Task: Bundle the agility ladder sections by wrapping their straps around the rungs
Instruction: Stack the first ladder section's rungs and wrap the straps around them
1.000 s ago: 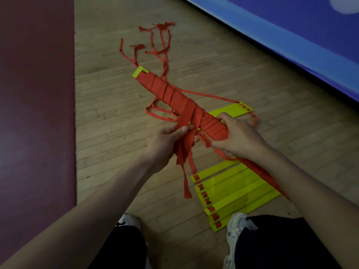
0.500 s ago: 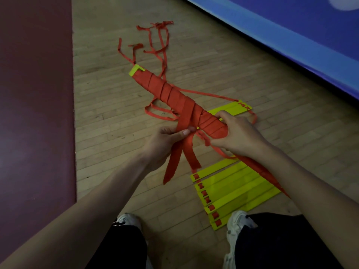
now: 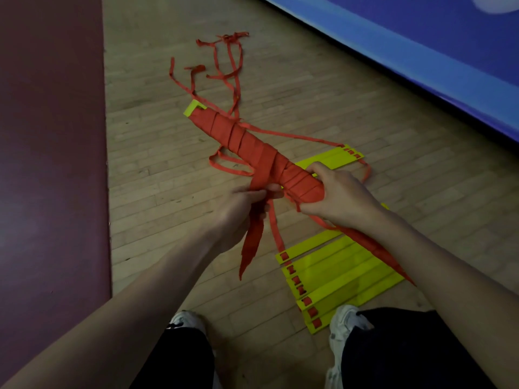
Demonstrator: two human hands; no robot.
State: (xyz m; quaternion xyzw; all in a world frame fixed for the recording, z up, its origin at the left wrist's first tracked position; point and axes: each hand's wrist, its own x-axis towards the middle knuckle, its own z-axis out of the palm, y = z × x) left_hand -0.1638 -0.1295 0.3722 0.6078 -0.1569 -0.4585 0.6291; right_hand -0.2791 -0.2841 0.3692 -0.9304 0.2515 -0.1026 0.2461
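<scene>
Left hand (image 3: 241,211) pinches the red strap ends (image 3: 251,242) between thumb and curled fingers, directly under the wrapped bundle (image 3: 252,144). I note the bundle slants from its yellow tip at far left down toward the near right, held above the wooden floor (image 3: 168,220). Right hand (image 3: 339,197) is clamped round the bundle's near end, just right of the left hand. Unwrapped yellow rungs (image 3: 337,273) lie on the floor below and right of both hands, partly covered by that hand. Bundle's near end is hidden in the right palm. Loose straps (image 3: 224,66) trail on the floor at the far side.
</scene>
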